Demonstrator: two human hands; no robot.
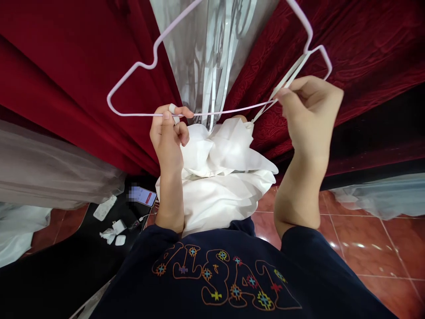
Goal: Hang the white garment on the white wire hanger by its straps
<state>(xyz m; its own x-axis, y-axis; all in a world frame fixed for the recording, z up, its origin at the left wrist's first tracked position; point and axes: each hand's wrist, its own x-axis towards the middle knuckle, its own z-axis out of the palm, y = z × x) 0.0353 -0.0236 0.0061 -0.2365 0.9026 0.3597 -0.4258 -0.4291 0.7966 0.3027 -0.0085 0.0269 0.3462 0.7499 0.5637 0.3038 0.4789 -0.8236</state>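
A pale pink clothes hanger [311, 34] is held up in front of me, its top beyond the frame. My left hand [170, 133] is closed round the hanger's bottom bar, with white bands on a finger. At the right notch of the hanger hangs a thin white strap [292, 73]. My right hand [310, 113] pinches this strap close to the bottom bar's right part; the fingertips are partly hidden. Below hangs a white ruffled garment [226, 155] in loose folds, joined to the strap. Another thin white strap [212, 99] rises from its middle.
Red curtains [109, 53] flank a sheer silvery curtain [199, 40]. On a black surface [66, 274] at lower left lie a phone [144, 196], a white charger [118, 227] and small white items. Red tiles [365, 239] cover the floor.
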